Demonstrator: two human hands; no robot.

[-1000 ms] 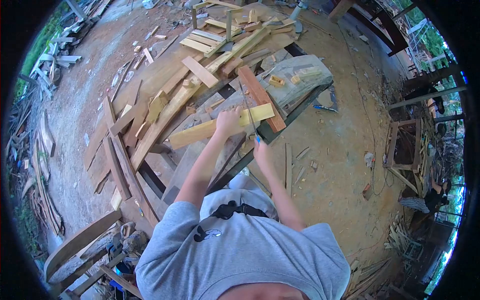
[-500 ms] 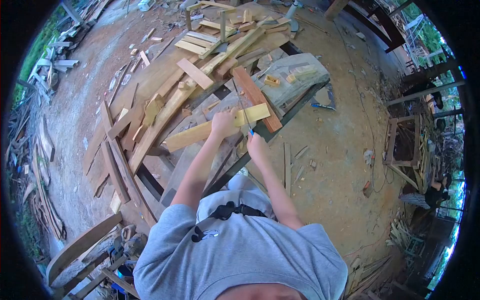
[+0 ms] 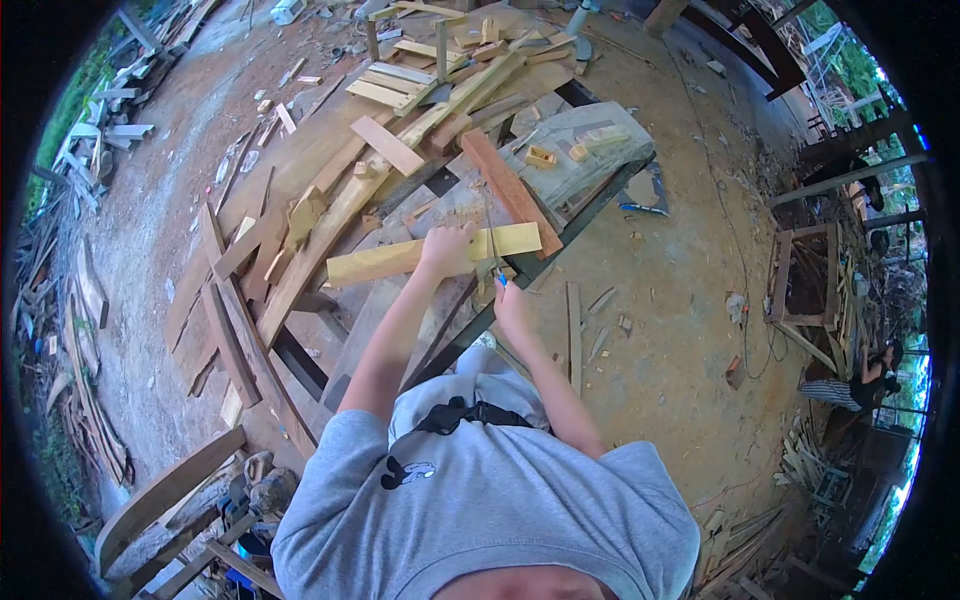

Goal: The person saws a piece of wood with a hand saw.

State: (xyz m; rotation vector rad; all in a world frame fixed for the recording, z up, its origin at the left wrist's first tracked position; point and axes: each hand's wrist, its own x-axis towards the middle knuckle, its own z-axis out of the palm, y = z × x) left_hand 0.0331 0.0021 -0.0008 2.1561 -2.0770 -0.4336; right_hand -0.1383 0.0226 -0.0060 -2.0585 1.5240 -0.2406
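Observation:
A pale yellow plank lies crosswise on the workbench, its right end over a reddish-brown beam. My left hand is closed over the plank's upper edge, right of its middle. My right hand sits lower, just past the plank's near edge, wrapped round the blue handle of what looks like a hand saw. The thin blade crosses the plank a little right of my left hand. How deep any cut goes is too small to make out.
Long boards and offcuts pile up left of and beyond the plank. A small wooden block plane rests on the grey bench slab. Timber scraps litter the dirt floor. Another person is at the far right, near a wooden frame.
The plank has turned slightly, its left end swinging away from me and its right end toward me. My right hand has drawn the saw a little toward my body.

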